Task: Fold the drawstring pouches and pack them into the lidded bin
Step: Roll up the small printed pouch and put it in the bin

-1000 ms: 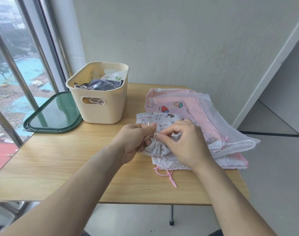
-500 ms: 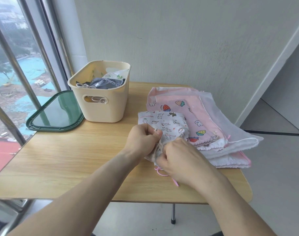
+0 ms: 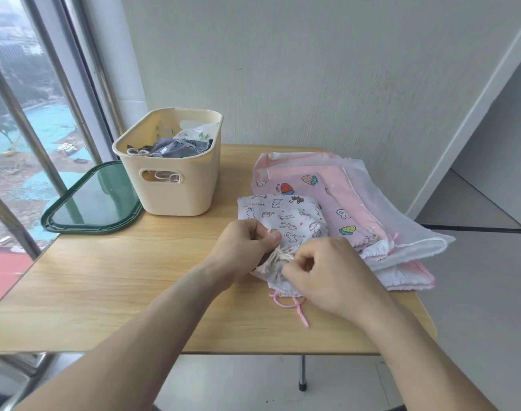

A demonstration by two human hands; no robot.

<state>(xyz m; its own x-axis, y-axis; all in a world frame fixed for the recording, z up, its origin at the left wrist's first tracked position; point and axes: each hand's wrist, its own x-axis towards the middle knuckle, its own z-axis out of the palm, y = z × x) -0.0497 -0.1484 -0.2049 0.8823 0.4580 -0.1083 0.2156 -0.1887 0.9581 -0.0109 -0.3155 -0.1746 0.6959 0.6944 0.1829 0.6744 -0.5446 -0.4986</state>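
A white pouch printed with small cats (image 3: 286,213) lies on top of a stack of pouches (image 3: 372,221) at the right of the wooden table (image 3: 119,277). Its neck is gathered, with a cream drawstring (image 3: 278,258) between my hands. My left hand (image 3: 247,247) pinches the cord end at the gathered neck. My right hand (image 3: 327,274) pinches the cord and fabric just to the right of it. The cream bin (image 3: 176,185) stands at the back left with several folded pouches inside. Its green lid (image 3: 96,200) lies flat to the left of it.
A pink drawstring (image 3: 291,307) from a lower pouch trails toward the table's front edge. A wall runs behind the table and a window with metal bars is on the left. Bare tabletop spreads in front of the bin and lid.
The view has drawn closer and both hands have shifted slightly toward me along the pouch neck. The cream cord now shows bunched between them.
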